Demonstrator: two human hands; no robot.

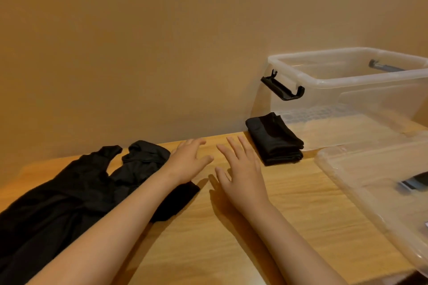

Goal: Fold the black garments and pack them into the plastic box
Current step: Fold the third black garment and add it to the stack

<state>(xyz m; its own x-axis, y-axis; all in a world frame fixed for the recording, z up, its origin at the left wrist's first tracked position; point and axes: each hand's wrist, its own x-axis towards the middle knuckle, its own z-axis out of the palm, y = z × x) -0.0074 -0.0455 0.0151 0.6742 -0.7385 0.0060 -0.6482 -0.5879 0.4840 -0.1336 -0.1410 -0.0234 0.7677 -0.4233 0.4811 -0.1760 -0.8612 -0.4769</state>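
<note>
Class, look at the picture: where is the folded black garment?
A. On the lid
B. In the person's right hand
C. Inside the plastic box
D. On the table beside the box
D: the folded black garment lies on the table, outside the plastic box, by its left wall.

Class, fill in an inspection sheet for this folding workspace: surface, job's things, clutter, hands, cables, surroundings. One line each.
Surface: wooden table, bare wood between the hands.
Job's things: loose black garments heaped at left; one folded black garment on the table beside the clear plastic box, which stands open and looks empty.
Clutter: clear lid lying at right; nothing else seen.
Hands: left hand and right hand both open, fingers spread, holding nothing; the left forearm crosses the heap.
Cables: nothing seen.
Surroundings: plain tan wall behind the table.
</note>
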